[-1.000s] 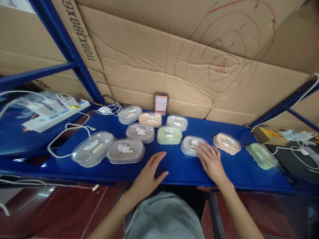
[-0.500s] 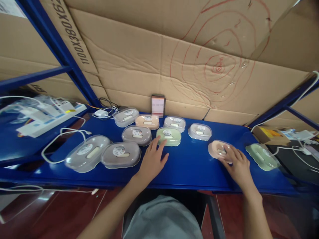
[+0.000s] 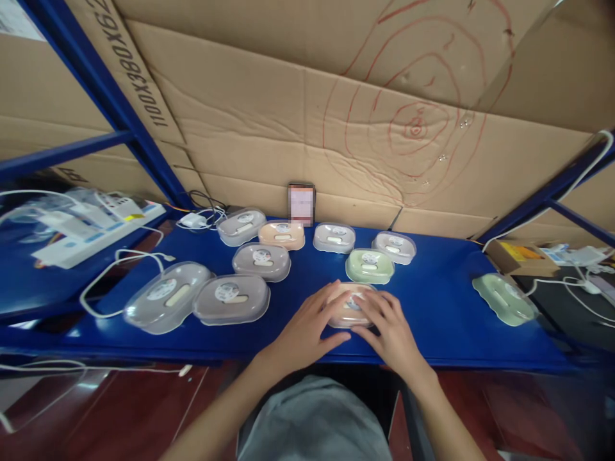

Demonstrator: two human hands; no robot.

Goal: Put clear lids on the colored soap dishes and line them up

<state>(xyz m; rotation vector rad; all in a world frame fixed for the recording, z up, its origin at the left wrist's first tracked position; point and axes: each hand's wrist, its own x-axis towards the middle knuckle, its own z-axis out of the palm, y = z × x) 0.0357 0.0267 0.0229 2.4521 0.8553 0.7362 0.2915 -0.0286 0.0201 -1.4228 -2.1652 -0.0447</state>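
Observation:
Both of my hands rest on one peach soap box with a clear lid near the front edge of the blue shelf. My left hand cups its left side; my right hand covers its right side. Just behind it sits a green soap box, with a grey one beyond. To the left lie two brown boxes and a large clear one. Further back stand a grey box, a peach box and a white box. A lone green box lies at the right.
A phone leans against the cardboard wall at the back. White cables and a charger lie at the left, with a power strip on the neighbouring shelf. Blue rack posts rise at the left and right.
My right hand slid the peach box from the right to the front middle, and my left hand came onto it. The green box now sits further right, behind the peach one.

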